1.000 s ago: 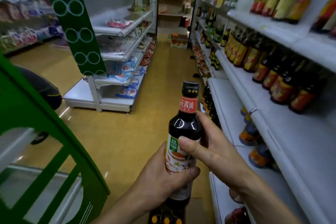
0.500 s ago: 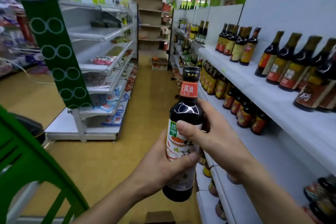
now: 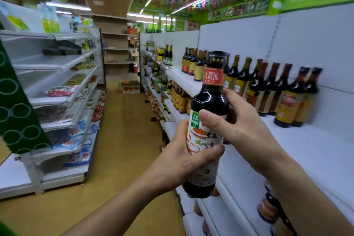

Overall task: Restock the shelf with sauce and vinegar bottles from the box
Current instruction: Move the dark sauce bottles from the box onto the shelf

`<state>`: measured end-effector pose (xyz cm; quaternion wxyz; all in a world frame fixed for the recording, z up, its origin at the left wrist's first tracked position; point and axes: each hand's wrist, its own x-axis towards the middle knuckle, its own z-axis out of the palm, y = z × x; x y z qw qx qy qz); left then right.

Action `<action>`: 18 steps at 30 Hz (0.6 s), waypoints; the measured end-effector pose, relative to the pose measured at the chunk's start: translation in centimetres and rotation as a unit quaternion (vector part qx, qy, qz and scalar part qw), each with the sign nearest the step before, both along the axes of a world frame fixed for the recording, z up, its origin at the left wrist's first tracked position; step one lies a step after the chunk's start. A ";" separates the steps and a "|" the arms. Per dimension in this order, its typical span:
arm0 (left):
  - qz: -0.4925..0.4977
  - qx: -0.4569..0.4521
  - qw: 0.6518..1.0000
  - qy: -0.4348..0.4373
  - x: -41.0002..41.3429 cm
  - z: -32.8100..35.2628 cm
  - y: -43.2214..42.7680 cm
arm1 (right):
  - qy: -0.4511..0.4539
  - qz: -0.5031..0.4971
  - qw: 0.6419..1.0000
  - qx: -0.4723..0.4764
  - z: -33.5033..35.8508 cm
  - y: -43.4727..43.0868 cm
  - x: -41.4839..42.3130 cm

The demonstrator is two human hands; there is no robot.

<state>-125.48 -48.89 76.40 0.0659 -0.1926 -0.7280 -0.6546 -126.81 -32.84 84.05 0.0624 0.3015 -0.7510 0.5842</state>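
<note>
While both hands clasp it upright, the left hand (image 3: 183, 159) low and the right hand (image 3: 235, 122) at its shoulder, the dark glass sauce bottle with a red neck band (image 3: 209, 101) hangs before the white metal shelf (image 3: 316, 151). Placing comes next, I judge: it needs setting into the bare stretch beside the standing row of dark bottles (image 3: 268, 86).

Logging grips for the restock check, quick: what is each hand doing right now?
Left hand: grips the lower body of the soy sauce bottle.
Right hand: grips the same bottle's upper body.
</note>
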 end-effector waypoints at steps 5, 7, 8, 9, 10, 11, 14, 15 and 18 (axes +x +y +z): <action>-0.072 0.009 0.997 0.006 -1.9 1.3 8.4 | 0.015 -0.091 0.996 0.001 1.3 8.2 0.9; -0.097 0.018 0.995 0.008 -2.5 1.4 11.5 | 0.012 -0.120 0.993 0.000 1.7 11.0 1.1; -0.113 0.020 0.993 0.011 -2.8 1.6 13.3 | 0.010 -0.136 0.991 0.000 1.9 12.7 1.3; -0.125 0.021 0.992 0.012 -3.0 1.8 15.1 | 0.011 -0.152 0.988 0.001 2.0 14.4 1.5; -0.141 0.024 0.990 0.010 -3.2 1.8 16.7 | 0.009 -0.165 0.986 0.000 2.0 15.9 1.6; -0.163 0.032 0.986 0.011 -3.4 2.0 19.4 | 0.011 -0.186 0.982 0.002 2.2 18.4 2.0; -0.206 0.045 0.978 0.009 -4.0 2.0 23.8 | 0.009 -0.230 0.973 0.006 2.2 22.4 2.6; -0.220 0.043 0.975 0.009 -4.2 1.9 25.3 | 0.008 -0.243 0.970 0.007 2.1 23.7 2.9; -0.254 0.028 0.967 0.013 -4.7 1.5 29.9 | 0.013 -0.291 0.956 0.022 1.7 27.8 3.6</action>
